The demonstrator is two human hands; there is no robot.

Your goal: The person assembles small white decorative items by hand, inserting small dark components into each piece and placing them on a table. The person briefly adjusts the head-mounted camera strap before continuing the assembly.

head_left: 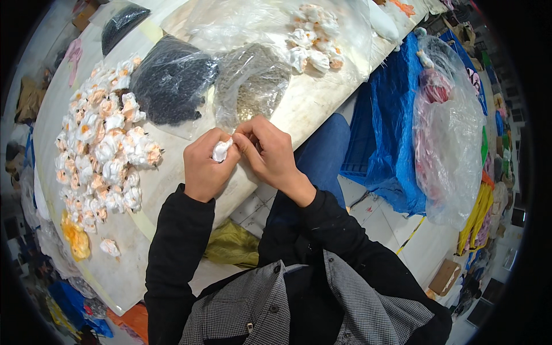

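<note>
Near the table's front edge, my left hand [208,164] is closed around a small white fabric flower [222,150], its petals showing between thumb and fingers. Right beside it, my right hand [269,154] is closed in a pinch at the flower's edge, its fingertips meeting those of the left. Whatever the right fingertips grip there is too small to make out. Just beyond the hands lie a clear bag of small gold-brown pieces [253,80] and a clear bag of small black pieces [172,80].
A large heap of white and peach fabric flowers [103,144] covers the table's left side, with a yellow bunch [75,234] below. More white flowers [316,40] lie on plastic at the far side. Right of the table stands a blue-lined crate [385,126] beside a plastic-wrapped pink bundle [440,126].
</note>
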